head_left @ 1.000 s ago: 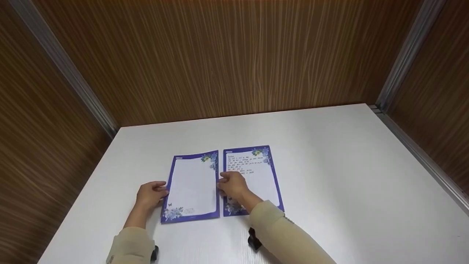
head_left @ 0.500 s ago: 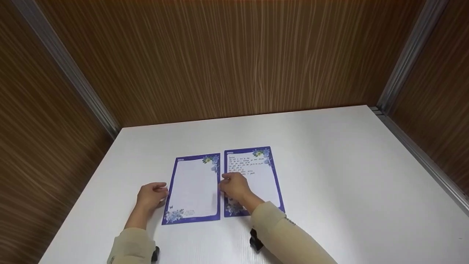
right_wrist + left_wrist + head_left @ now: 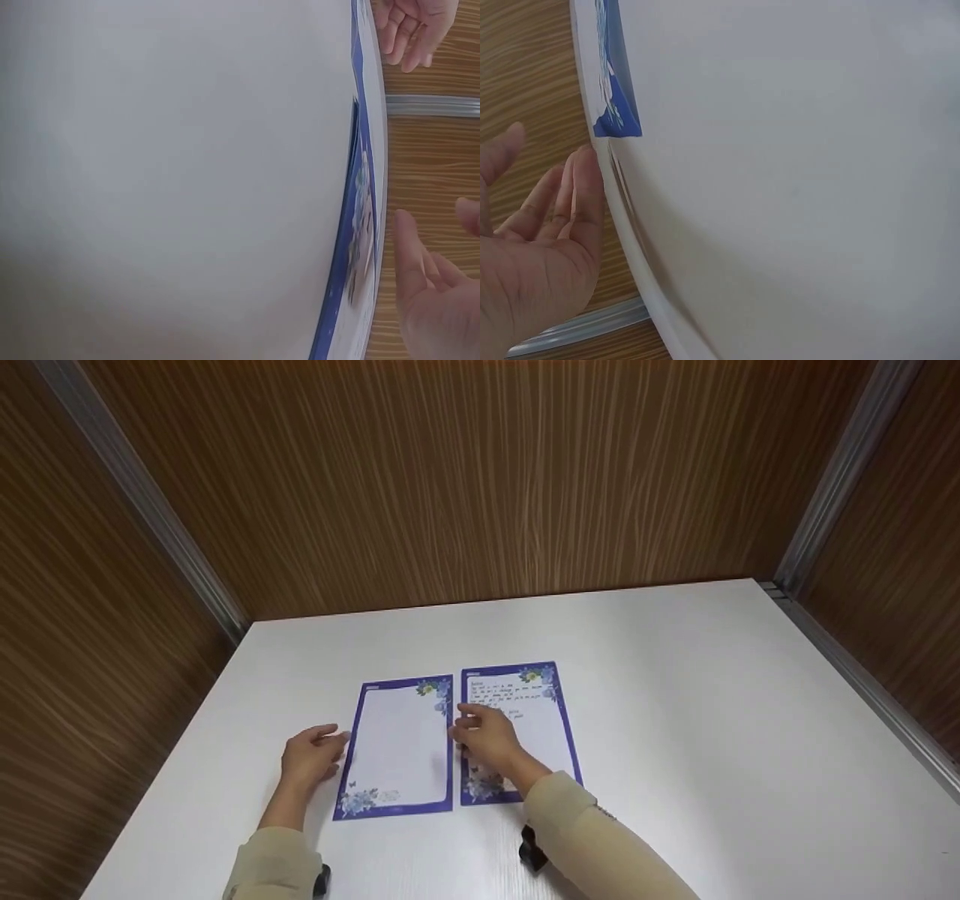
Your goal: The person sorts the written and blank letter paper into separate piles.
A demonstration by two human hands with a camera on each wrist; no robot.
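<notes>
Two sheets of stationery with blue-purple borders and blue flowers lie side by side on the white table in the head view. The left sheet (image 3: pixel 403 746) is blank inside its border. Handwriting covers the upper part of the right sheet (image 3: pixel 540 735). My left hand (image 3: pixel 309 756) is at the blank sheet's left edge, its thumb spread from loosely bent fingers. Over the narrow gap between the sheets, my right hand (image 3: pixel 489 739) hides part of the written one. In the right wrist view its fingers (image 3: pixel 411 255) are nearly straight, with nothing between them and the thumb.
The white tabletop (image 3: pixel 675 697) extends around the sheets. Wood-grain panels (image 3: pixel 495 480) stand behind it and at both sides, joined by grey metal posts (image 3: pixel 840 487). Beige sleeves (image 3: pixel 600 840) cover both forearms, and black wrist devices (image 3: pixel 532 849) sit under them.
The blank sheet, slightly raised and curved at first, now lies flat. Both hands have let go of its edges and their fingers have spread, the right hand lifting a little.
</notes>
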